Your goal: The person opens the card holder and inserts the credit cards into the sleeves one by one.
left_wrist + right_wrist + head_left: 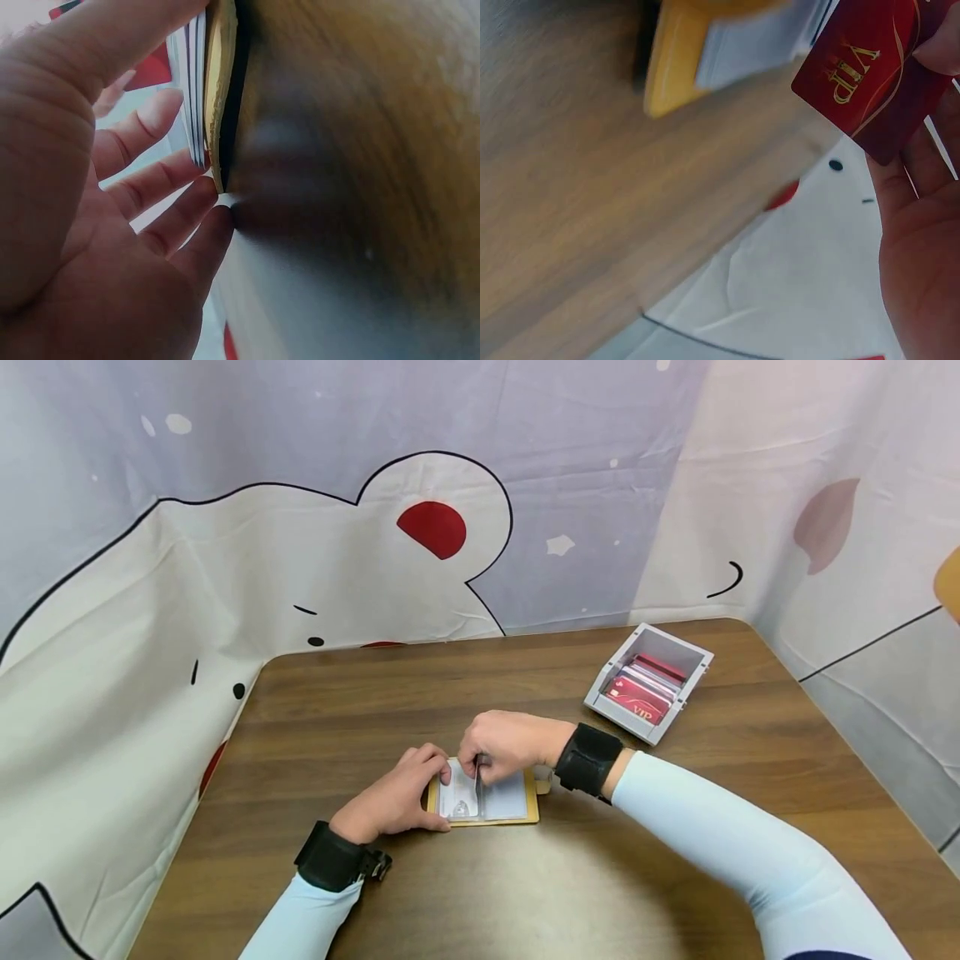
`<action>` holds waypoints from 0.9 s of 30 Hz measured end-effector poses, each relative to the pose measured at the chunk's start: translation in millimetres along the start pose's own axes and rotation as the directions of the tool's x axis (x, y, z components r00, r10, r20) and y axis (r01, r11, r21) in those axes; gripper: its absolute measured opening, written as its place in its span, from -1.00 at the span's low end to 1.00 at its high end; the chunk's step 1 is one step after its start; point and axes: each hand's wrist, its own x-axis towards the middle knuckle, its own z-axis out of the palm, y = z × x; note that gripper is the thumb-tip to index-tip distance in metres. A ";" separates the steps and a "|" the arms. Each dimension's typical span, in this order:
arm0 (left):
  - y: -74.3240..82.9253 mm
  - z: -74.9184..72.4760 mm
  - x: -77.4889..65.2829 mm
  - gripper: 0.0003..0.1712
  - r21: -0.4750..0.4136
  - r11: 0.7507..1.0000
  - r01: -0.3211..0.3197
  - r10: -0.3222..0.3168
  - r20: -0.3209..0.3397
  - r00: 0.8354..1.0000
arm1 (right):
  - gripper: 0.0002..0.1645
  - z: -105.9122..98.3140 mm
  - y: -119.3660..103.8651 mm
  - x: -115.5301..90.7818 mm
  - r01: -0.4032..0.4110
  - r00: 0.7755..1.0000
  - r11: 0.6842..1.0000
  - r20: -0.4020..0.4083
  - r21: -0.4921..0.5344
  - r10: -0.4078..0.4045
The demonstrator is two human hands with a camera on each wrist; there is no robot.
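Right hand point(513, 745) pinches a dark red plastic card with gold "VIP" lettering point(855, 79), thumb on the printed face, other fingers behind; card is tilted up on edge over the middle of an open yellow-covered card holder with clear plastic pages point(532, 810). Whether its lower edge is inside a pocket, can't tell. Left hand point(401, 789) grips the holder's left side, thumb at the near edge, fingers at the far edge. Holder lies open on the table in front of the person; left page whitish with a small grey print, small yellow tab point(544, 785) sticking out on the right. Both wrists: black strap bands point(588, 760), light blue sleeves point(705, 822) above. Farther off, back right, a grey open-top box point(613, 717) sits angled, holding a stack of cards point(641, 693), red VIP one in front. All on a brown wood-grain table point(337, 710). Behind: hanging cloth backdrop point(247, 560), lavender and white, black-outlined cartoon shape with a red patch.
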 end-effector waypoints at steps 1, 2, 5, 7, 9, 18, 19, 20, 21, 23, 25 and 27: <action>-0.3 0.2 -0.2 -0.37 -0.003 1.000 0.000 0.000 -0.001 1.000 | -0.80 1.7 -1.6 2.7 0.004 1.000 1.000 0.009 -0.002 -0.004; -0.6 0.5 -0.3 -0.38 -0.004 1.000 0.001 -0.001 -0.002 1.000 | -0.80 3.2 -3.0 5.1 0.007 1.000 1.000 0.018 -0.005 -0.007; -1.3 1.3 -0.7 -0.38 -0.007 1.000 0.004 -0.004 -0.003 1.000 | -0.77 6.2 -5.9 11.4 0.012 0.999 1.000 0.040 -0.015 -0.011; -1.4 1.7 -0.8 -0.37 -0.007 1.000 0.007 -0.007 -0.004 1.000 | -0.75 7.1 -7.0 14.9 0.014 0.999 1.000 0.051 -0.020 -0.013; -1.4 2.0 -1.0 -0.35 -0.004 1.000 0.011 -0.011 -0.003 1.000 | -0.74 7.6 -7.6 17.8 0.013 0.998 1.000 0.060 -0.027 -0.011; -1.7 2.5 -0.3 -0.23 -0.011 1.000 0.022 -0.022 0.003 1.000 | -0.72 9.6 -8.9 26.3 -0.004 0.994 1.000 0.107 -0.029 0.008; -1.8 2.5 -0.1 -0.20 -0.012 1.000 0.023 -0.023 0.003 1.000 | -0.72 9.7 -8.9 26.9 -0.003 0.994 1.000 0.112 -0.028 0.006; -1.8 2.5 0.0 -0.18 -0.013 1.000 0.023 -0.023 0.004 1.000 | -0.72 9.7 -9.1 27.4 -0.001 0.993 1.000 0.116 -0.026 0.004; -1.9 2.4 0.1 -0.17 -0.015 1.000 0.024 -0.023 0.005 1.000 | -0.72 9.7 -9.3 27.9 -0.001 0.993 1.000 0.120 -0.028 0.004; -1.9 2.2 0.1 -0.17 -0.018 1.000 0.025 -0.025 0.008 1.000 | -0.72 10.1 -9.4 28.5 -0.006 0.992 1.000 0.128 -0.030 0.010; -2.0 1.9 0.1 -0.18 -0.019 1.000 0.022 -0.022 0.009 1.000 | -0.71 10.5 -9.4 28.7 -0.022 0.990 0.999 0.135 -0.025 0.025; -2.2 1.7 0.0 -0.21 -0.021 1.000 0.015 -0.015 0.005 1.000 | -0.70 11.4 -9.5 28.5 -0.045 0.988 0.999 0.145 -0.025 0.048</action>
